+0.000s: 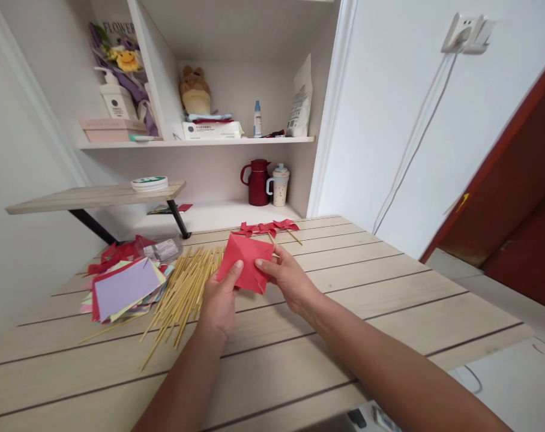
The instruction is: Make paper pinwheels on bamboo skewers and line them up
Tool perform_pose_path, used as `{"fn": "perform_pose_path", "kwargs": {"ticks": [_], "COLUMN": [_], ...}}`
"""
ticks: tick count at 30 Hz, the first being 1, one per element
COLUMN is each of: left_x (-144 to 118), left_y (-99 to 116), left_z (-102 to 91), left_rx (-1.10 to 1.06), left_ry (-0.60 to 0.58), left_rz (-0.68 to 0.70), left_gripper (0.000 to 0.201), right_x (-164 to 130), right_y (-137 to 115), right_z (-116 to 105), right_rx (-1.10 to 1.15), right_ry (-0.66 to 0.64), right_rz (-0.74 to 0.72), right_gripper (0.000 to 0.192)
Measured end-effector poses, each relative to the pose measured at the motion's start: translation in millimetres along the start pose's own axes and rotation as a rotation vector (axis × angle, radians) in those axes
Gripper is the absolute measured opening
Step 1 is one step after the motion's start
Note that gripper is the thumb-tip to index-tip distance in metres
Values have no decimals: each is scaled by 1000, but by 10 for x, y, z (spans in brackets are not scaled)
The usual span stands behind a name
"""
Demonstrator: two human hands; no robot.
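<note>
both hands pinch the red paper square (pixel 246 262) above the tabletop (pixel 389 288): left hand (pixel 221 300) at its lower edge, right hand (pixel 287 279) at its right corner. folding goes best with edges lined up before creasing, and clear of the bamboo sticks (pixel 182 294).

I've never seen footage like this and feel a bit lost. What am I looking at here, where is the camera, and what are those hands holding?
The camera sits on a person's head, looking forward and down, so you see their own bare arms. The left hand and right hand together hold a folded red paper above a wooden table. On the table lie bamboo sticks, a stack of coloured paper and red paper pinwheels. Behind stand shelves with a red jug.
</note>
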State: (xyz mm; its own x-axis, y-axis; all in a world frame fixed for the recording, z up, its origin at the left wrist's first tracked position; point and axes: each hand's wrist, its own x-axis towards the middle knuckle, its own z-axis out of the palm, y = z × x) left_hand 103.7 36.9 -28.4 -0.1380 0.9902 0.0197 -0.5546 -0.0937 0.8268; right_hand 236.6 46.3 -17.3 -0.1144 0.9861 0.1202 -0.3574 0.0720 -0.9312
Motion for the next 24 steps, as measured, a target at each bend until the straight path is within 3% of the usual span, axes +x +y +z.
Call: {"fn": "perform_pose_path", "kwargs": {"ticks": [3,5,8,10,13,16,20,24], "left_x": [22,37,53,56,52,48,43,34], "left_y": [42,52,42,38,53,78,76,50], "left_z": [-20,-34,-49,-49,-41,-39,-43,-44], "left_rx": [-52,-79,-99,-106,-127,-149,-163,-168], "left_ry": [58,77,64,65,85,104,77,23], "left_rz": [1,-8,-12,-9,-8,-31,-37,-13], "left_gripper": [35,33,32,32,30,31,30,32], "right_x": [37,54,48,38,38,45,24,-9], "right_y": [15,8,-25,-46,-52,-41,-48,-68], "right_z": [-62,-103,-140,-151,-163,-170,-141,-100], "right_rx": [-177,-377,-719,-877,-1013,-1065,-1029,-951], "right_ry": [29,64,82,77,37,-15,-92,-161], "right_rz": [-91,-258,-578,-700,-749,-753,-796,-828], "right_gripper": [62,68,57,42,29,35,41,31]}}
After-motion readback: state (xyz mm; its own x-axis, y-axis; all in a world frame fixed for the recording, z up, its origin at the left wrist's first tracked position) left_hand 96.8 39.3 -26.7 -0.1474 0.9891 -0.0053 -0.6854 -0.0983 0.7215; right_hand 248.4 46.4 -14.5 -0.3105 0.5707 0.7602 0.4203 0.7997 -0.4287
